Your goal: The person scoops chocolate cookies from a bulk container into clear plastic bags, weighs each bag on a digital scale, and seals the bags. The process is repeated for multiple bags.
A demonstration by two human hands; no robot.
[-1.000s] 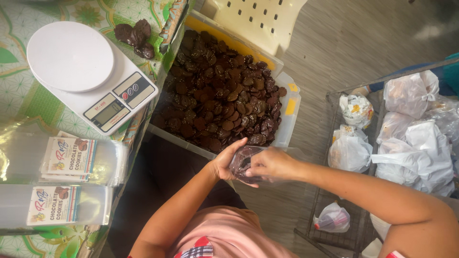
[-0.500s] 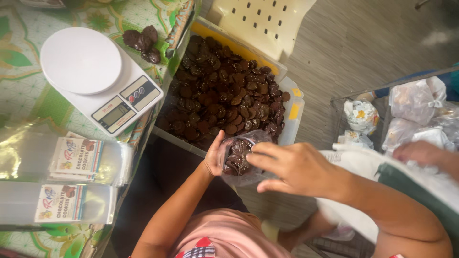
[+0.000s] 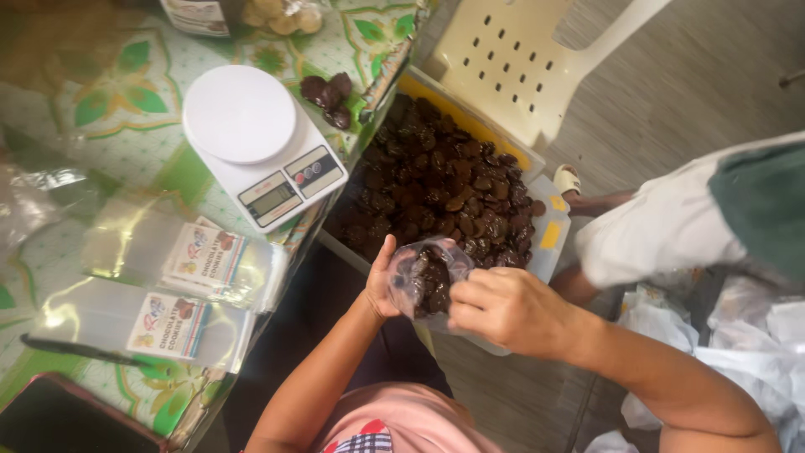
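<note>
Where the two forearms meet low in the view, a small clear bag part-filled with dark brown cookies is held between both hands, just in front of the near edge of the crate. Left hand: curled behind and under the bag, palm against its side, thumb up. Right hand: closed around the bag's right side, fingers bent in at its mouth. Below them, a pink shirt with a checked patch. To the left, on a table under a green leaf-patterned cloth: a dark flat thing at the near corner, then two stacks of empty clear bags with printed labels, one just beyond the other. Farther up the table, a white kitchen scale with a round platform, and a few loose cookies just beside its far right corner. Beyond the hands, a large shallow crate, white with a yellow inner wall, heaped with the same dark cookies. Behind it, a cream plastic chair with a perforated seat. At right, another person in a white and green garment, a sandalled foot near the crate, and white plastic bags on the floor.
</note>
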